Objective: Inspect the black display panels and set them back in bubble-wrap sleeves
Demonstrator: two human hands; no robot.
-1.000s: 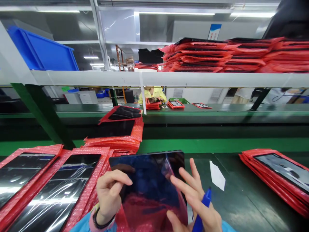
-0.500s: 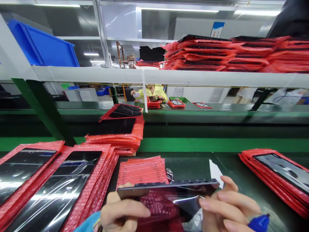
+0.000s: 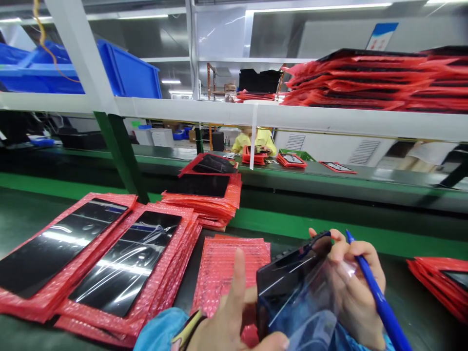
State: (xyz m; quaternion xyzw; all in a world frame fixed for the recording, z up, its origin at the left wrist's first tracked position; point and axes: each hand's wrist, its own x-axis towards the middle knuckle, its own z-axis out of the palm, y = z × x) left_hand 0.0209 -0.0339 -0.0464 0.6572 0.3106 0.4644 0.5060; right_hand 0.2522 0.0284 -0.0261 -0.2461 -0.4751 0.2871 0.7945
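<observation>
A glossy dark panel (image 3: 288, 282) with a clear film (image 3: 323, 292) over its face is tilted between my hands at the lower right of centre. My left hand (image 3: 228, 314) supports the panel's left side, thumb at its lower edge and index finger pointing up. The fingers of my right hand (image 3: 356, 287) pinch the film at the panel's upper right corner. A blue pen (image 3: 380, 297) also rests in my right hand, pointing up. Behind my left hand lies a small stack of pink bubble-wrap sleeves (image 3: 234, 258).
At left, two black panels (image 3: 66, 243) (image 3: 127, 263) lie on red bubble-wrap stacks. Another stack (image 3: 204, 207) sits farther back, and one (image 3: 438, 282) at right. Overhead, a white shelf (image 3: 204, 109) bears red-wrapped panels and blue bins (image 3: 127, 73). A person in yellow (image 3: 268, 139) sits beyond.
The view has swung left. The panel has turned from nearly level to steeply tilted. My left index finger has lifted off its face, and my right hand now draws film at its corner.
</observation>
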